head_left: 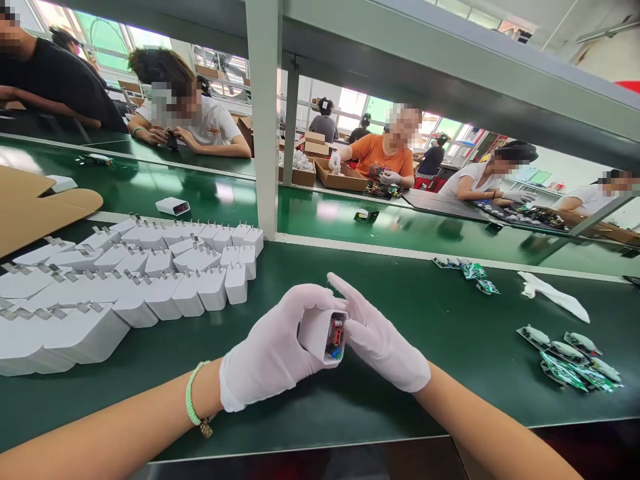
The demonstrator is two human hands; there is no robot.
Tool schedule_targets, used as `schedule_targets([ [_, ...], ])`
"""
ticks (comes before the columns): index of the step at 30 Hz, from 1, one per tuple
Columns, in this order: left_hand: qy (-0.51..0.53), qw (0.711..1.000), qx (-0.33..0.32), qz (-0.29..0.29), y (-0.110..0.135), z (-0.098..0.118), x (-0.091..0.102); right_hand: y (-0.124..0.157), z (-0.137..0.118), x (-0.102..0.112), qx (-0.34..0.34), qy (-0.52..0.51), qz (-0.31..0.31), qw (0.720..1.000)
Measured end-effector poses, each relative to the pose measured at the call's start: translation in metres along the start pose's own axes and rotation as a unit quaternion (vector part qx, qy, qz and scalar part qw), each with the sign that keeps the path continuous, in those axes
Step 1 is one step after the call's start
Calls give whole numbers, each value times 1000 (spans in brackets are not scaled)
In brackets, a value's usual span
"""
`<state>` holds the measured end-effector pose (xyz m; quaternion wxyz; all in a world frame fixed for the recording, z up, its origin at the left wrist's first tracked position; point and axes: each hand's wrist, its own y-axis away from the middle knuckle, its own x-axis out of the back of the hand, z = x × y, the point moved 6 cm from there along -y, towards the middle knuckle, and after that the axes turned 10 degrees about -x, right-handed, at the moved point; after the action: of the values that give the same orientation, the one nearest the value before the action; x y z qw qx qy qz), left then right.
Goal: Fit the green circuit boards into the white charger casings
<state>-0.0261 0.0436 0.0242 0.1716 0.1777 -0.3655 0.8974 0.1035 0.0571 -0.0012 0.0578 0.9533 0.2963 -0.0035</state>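
My gloved left hand [280, 340] is wrapped round a white charger housing [314, 335]. The housing's open end faces right, and red, blue and other electronic parts [336, 339] show inside it. My right hand [383, 340], also in a white glove, lies along that open end with its fingers stretched out. Its fingertips are at the housing's rim; whether they press on the parts inside I cannot tell. To the left, several white charger housings [165, 293] stand in rows with metal plug prongs pointing up.
Several green circuit boards [575, 360] lie at right, with smaller boards [473, 270] farther back. A white glove [555, 297] rests beyond them. Brown cardboard [40, 207] is at left. A grey post [263, 120] and shelf stand ahead. Co-workers sit across the green conveyor [320, 213].
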Motion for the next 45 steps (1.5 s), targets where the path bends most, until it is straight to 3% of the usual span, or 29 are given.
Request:
schedule_targets([
  [6, 48, 999, -1, 5, 4, 1, 8, 2, -4, -15, -2, 49, -16, 999],
  [14, 48, 999, 4, 11, -3, 12, 6, 6, -9, -17, 40, 78, 11, 996],
  [22, -24, 998, 63, -18, 0, 5, 5, -2, -9, -23, 59, -10, -26, 998],
  [24, -22, 999, 30, -35, 2, 2, 7, -2, -9, -24, 72, -34, -56, 995],
  [27, -11, 991, -123, -44, 6, 9, 12, -1, -9, -17, 81, -72, -66, 992],
  [29, -60, 977, -200, -52, 10, 14, 17, -3, -7, -2, 92, -63, -20, 994],
  [32, -219, 949, -213, -73, 5, 19, 23, -9, -4, 28, 102, 39, 89, 990],
  [35, -321, 913, -236, -84, -22, 32, 25, -19, 0, 57, 94, 115, 175, 973],
  [38, -372, 895, -205, -134, -73, 31, 10, -25, 2, 80, 90, 170, 245, 950],
  [41, -437, 868, -129, -198, -132, -1, -15, -27, 2, 95, 80, 244, 293, 921],
  [45, -490, 832, -77, -250, -188, -66, -42, -27, 0, 106, 66, 321, 313, 891],
])
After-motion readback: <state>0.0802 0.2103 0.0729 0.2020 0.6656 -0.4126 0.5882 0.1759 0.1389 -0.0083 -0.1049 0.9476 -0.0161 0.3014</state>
